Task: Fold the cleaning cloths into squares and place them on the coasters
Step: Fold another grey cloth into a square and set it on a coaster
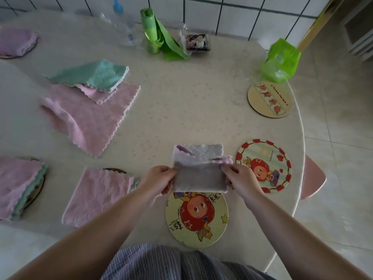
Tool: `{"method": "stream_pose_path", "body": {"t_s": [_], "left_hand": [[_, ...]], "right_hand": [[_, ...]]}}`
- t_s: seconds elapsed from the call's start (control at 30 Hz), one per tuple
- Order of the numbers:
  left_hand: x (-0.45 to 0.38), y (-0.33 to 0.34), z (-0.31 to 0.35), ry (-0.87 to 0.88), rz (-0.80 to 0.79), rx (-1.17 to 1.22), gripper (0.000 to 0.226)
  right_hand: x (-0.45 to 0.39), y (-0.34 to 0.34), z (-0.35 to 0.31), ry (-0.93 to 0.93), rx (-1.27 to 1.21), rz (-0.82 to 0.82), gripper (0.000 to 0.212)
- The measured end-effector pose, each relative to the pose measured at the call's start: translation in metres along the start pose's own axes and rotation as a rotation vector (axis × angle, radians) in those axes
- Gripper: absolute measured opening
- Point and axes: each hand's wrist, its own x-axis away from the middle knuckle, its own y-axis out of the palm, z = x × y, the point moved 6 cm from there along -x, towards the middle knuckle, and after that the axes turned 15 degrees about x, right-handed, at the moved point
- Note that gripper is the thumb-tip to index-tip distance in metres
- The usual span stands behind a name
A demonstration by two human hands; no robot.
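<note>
A lilac-and-grey cleaning cloth [199, 170] is held folded above the table, my left hand [159, 178] gripping its left edge and my right hand [240, 178] its right edge. Just below it lies a round cartoon coaster [196, 219], bare. A second coaster with a red rim [264, 165] lies to the right, and a third beige coaster [270, 99] sits farther back right. A folded pink cloth [96, 196] covers a coaster at the left. A pink-and-green folded cloth [18, 186] rests on another coaster at the far left.
Unfolded pink cloth [88, 118] and green cloth [94, 74] lie at the middle left. A lilac cloth [17, 40] sits on a coaster at the back left. Green bag roll [155, 35], clear bottle [123, 29], small packet [196, 42] and green plastic box [280, 61] stand at the back. Table edge curves on the right.
</note>
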Motion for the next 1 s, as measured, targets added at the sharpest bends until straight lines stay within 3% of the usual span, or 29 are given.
{"method": "stream_pose_path", "body": {"t_s": [0.17,0.33,0.4,0.6,0.8,0.9,1.0], "left_hand": [[-0.008,-0.004,-0.006,0.036,0.023,-0.272,0.039],[-0.002,-0.003,0.004,0.321,0.103,-0.488,0.024],[0.0,0.001,0.008,0.382,0.055,-0.44,0.037],[0.003,0.011,0.021,0.617,-0.047,-0.603,0.051],[-0.003,0.013,0.015,0.605,-0.035,-0.717,0.057],[0.002,0.015,0.018,0.732,0.044,-0.909,0.055],[0.006,0.03,0.015,0.897,-0.045,-1.162,0.055]], "right_hand": [[-0.01,0.005,0.006,0.011,0.093,-0.012,0.021],[-0.016,0.005,0.008,-0.017,0.169,0.034,0.021],[-0.016,0.005,0.007,-0.046,0.196,0.091,0.016],[-0.008,0.009,-0.002,-0.281,0.19,0.115,0.056],[-0.008,0.013,0.003,-0.306,0.22,0.192,0.05],[-0.006,0.009,-0.003,-0.337,0.403,0.295,0.051],[-0.003,0.019,-0.017,-0.497,0.623,0.254,0.054]]}}
